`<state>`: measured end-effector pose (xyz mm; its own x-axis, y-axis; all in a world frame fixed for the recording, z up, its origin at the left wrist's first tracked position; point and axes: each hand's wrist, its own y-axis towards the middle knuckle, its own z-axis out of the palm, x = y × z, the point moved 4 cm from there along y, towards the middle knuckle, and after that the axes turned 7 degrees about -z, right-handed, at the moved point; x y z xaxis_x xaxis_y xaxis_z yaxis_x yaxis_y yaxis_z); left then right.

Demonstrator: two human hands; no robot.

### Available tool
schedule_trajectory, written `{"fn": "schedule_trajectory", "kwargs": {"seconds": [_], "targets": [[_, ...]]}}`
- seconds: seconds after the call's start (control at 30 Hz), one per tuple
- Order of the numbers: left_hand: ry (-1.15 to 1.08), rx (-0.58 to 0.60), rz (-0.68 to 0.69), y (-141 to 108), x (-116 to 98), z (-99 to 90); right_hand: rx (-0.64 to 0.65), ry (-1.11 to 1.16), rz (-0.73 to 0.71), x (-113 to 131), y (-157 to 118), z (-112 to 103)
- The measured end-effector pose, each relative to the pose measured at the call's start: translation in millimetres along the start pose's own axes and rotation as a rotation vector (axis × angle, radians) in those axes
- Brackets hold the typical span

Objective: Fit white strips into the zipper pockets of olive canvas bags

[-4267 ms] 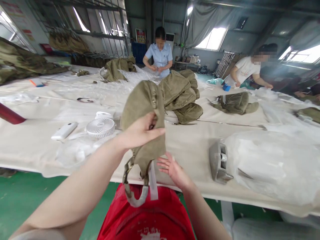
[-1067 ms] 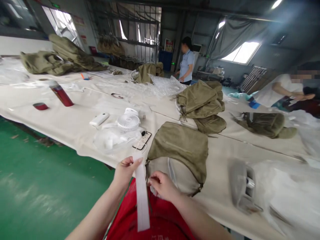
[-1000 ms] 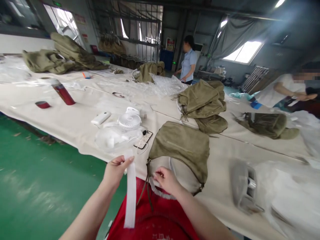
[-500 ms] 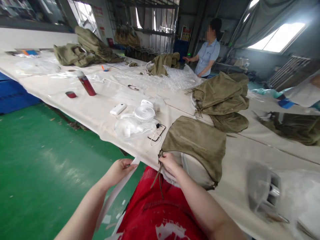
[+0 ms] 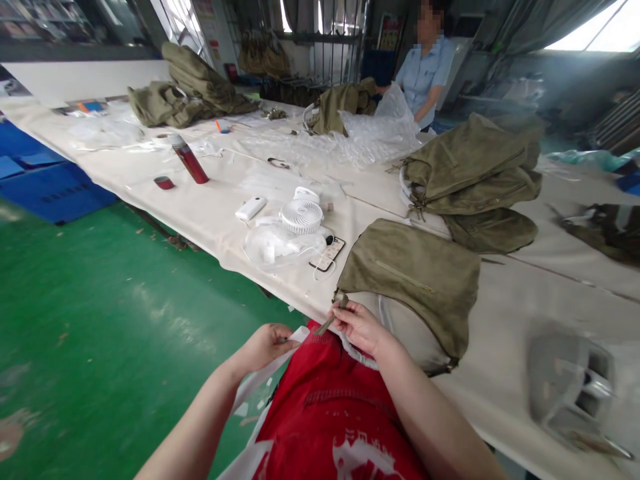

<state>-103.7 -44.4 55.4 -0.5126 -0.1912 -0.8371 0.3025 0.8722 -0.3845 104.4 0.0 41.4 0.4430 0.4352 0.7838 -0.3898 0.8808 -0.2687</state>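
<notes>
An olive-green bag (image 5: 415, 257) lies on the table's front edge with its pale lining turned towards me. My right hand (image 5: 359, 327) pinches the olive strap ends (image 5: 327, 323) at the bag's left corner. To the left, my left hand (image 5: 273, 343) grips a long white strip (image 5: 267, 375) between thumb and fingers. The strip hangs down from that hand, over the green floor, and its short end points at the strap ends without touching them. Beneath both hands is my red apron (image 5: 345, 400).
Further olive bags (image 5: 470, 173) are piled behind. A white fan (image 5: 301, 217), a phone (image 5: 327, 255) and a red thermos (image 5: 191, 160) stand or lie left of the bag. A tape dispenser (image 5: 583, 383) is at the right. Across the table a co-worker (image 5: 425, 73) handles bubble wrap (image 5: 385, 133).
My right hand has lifted the strap ends, which hung down before. My left hand with the white strip has come nearer to them. The view has shifted slightly.
</notes>
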Motion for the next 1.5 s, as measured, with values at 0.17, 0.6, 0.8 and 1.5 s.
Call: {"fn": "schedule_trajectory", "kwargs": {"seconds": [0.17,0.6,0.8,1.5], "targets": [[-0.072,0.087,-0.004,4.4,-2.7,14.7,0.000,0.035,-0.050,-2.5,3.6,1.1],[-0.112,0.103,-0.028,30.2,-16.1,28.0,0.007,-0.140,-0.009,-31.4,9.2,-6.1],[0.061,0.048,0.042,42.9,-13.3,25.1,-0.086,-0.014,0.031,-20.0,15.7,-26.3],[0.338,-0.160,-0.209,101.9,-34.4,22.0,-0.349,-0.389,0.027,-17.8,60.1,-72.7]]}}
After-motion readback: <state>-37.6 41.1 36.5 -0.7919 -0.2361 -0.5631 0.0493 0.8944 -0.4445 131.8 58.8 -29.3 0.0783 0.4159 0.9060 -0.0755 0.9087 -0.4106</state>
